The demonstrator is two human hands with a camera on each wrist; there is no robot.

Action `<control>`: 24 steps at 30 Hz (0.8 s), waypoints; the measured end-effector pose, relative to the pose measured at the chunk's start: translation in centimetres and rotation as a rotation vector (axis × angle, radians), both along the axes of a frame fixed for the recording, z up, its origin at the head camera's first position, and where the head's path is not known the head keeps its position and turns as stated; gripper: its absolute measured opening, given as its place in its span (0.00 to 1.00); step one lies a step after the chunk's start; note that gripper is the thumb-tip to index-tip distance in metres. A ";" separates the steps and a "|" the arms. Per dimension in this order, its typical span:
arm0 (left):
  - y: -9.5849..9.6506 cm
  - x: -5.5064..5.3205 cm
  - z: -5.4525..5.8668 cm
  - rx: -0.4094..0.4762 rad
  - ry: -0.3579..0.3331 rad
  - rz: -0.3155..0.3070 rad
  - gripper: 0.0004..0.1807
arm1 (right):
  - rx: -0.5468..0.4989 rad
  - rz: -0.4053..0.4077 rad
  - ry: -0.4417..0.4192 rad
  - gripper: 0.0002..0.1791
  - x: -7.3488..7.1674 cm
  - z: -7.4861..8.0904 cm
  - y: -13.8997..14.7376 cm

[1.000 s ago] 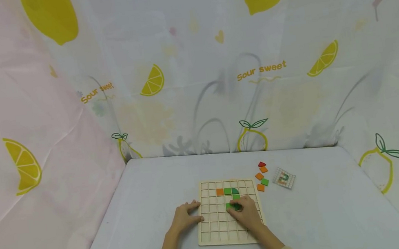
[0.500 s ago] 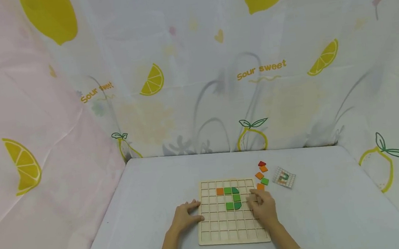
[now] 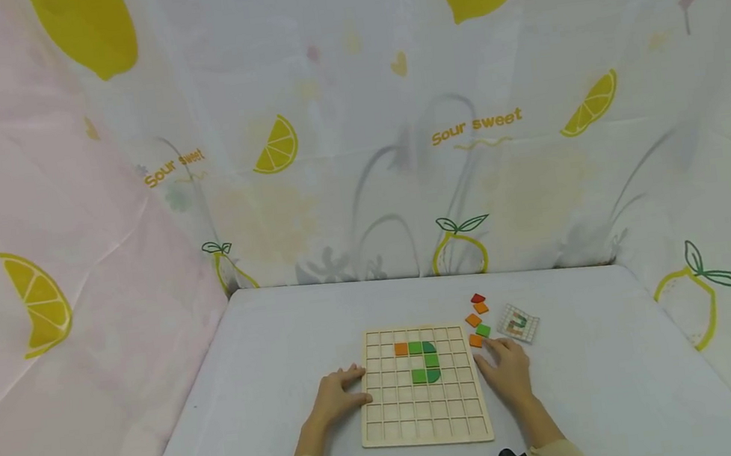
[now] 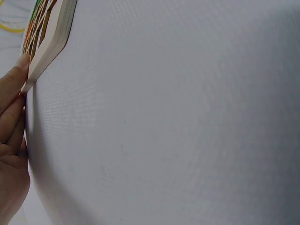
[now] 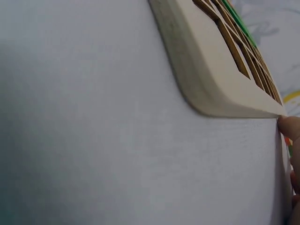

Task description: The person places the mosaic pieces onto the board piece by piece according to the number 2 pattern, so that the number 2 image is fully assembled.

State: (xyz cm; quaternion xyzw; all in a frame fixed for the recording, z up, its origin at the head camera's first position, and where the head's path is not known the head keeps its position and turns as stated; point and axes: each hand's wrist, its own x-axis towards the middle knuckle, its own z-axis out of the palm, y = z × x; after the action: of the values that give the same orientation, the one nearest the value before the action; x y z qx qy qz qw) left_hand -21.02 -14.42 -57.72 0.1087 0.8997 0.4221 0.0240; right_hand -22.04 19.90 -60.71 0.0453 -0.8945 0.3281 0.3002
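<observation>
A pale wooden grid board (image 3: 425,428) lies on the white table. Near its middle, an orange square tile (image 3: 401,349), several green square tiles (image 3: 431,360) and two dark green rounded tiles (image 3: 429,346) form a hooked shape. My left hand (image 3: 337,397) touches the board's left edge with thumb and fingers; in the left wrist view the thumb (image 4: 21,63) lies at its rim. Just right of the board, my right hand (image 3: 509,373) reaches with its fingertips close to a loose orange tile (image 3: 476,340), the thumb beside the board's edge.
Beyond that orange tile lie a green tile (image 3: 482,330), two more orange tiles (image 3: 474,319) and a red piece (image 3: 478,298). To their right is a small pattern card (image 3: 518,323) printed with a grid. A lemon-print curtain (image 3: 363,206) hangs behind the table.
My right hand has lifted off the dark green rounded tile at the lower end of the hooked shape and moved right, past the board's edge to the loose tiles. The left hand stays put.
</observation>
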 end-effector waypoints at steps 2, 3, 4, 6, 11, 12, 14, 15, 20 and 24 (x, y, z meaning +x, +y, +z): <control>0.0 0.0 0.0 0.001 0.003 -0.002 0.30 | 0.007 0.001 0.030 0.17 -0.4 0.0 -0.2; 0.0 0.0 0.0 0.003 0.003 -0.001 0.30 | 0.001 0.004 0.035 0.16 -0.5 0.1 -0.3; 0.0 0.0 0.0 0.002 0.003 0.000 0.30 | -0.005 0.009 0.035 0.15 -0.5 0.3 -0.4; 0.0 0.0 0.0 0.006 -0.003 0.003 0.30 | -0.014 0.007 0.031 0.14 -0.5 0.6 -0.6; 0.0 0.0 -0.1 0.019 -0.017 0.012 0.30 | -0.064 0.008 -0.031 0.12 -0.8 1.0 -0.8; 0.0 0.0 0.0 0.020 -0.016 0.012 0.30 | -0.076 0.012 -0.053 0.13 -0.9 1.0 -0.7; 0.0 0.0 0.1 0.020 -0.016 0.012 0.30 | -0.089 0.005 -0.085 0.15 -1.2 1.0 -0.6; 0.1 0.0 0.1 0.021 -0.019 0.013 0.30 | -0.096 0.000 -0.104 0.16 -1.3 1.0 -0.5; 0.1 0.0 0.2 0.029 -0.026 0.014 0.30 | -0.101 -0.005 -0.198 0.20 -1.8 1.3 -0.4; 0.1 0.0 0.0 0.017 -0.013 0.003 0.30 | -0.073 0.023 -0.215 0.19 -2.3 1.5 -0.3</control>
State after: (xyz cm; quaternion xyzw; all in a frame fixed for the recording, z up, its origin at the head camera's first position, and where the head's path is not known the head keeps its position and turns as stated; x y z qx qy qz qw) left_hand -20.98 -14.34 -57.73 0.1051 0.8962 0.4302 0.0283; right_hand -24.30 19.58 -59.22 0.0089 -0.9084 0.3669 0.2001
